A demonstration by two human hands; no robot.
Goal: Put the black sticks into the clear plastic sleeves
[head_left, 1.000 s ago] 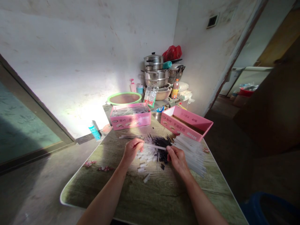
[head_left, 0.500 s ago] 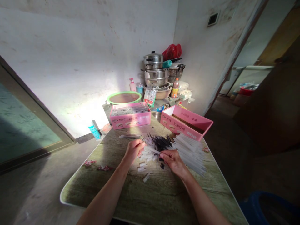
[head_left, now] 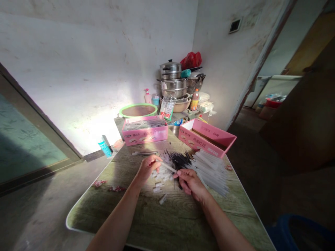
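Note:
A slim white tube (head_left: 168, 167), which looks like a pen barrel, slants between my two hands above the table. My left hand (head_left: 148, 169) pinches its upper left end. The fingers of my right hand (head_left: 190, 181) are closed on its lower right end. Beneath and behind the tube lie small white caps (head_left: 157, 189) and a heap of thin black sticks (head_left: 180, 159). A fanned pile of white tubes (head_left: 210, 170) rests to the right of my right hand. A few thin tubes (head_left: 144, 153) lie beyond my left hand.
At the table's (head_left: 104, 205) far side stand a pink box of slim tubes (head_left: 145, 135) and another pink box (head_left: 206, 141) with a brown bottom. Behind them are a green-rimmed round tray (head_left: 138, 111), stacked steel pots (head_left: 174, 83) and an orange-labelled bottle (head_left: 194, 101).
The white tube has shifted slightly and shows more clearly between my hands. My right hand has moved a little left and turned. The boxes and piles stay in place.

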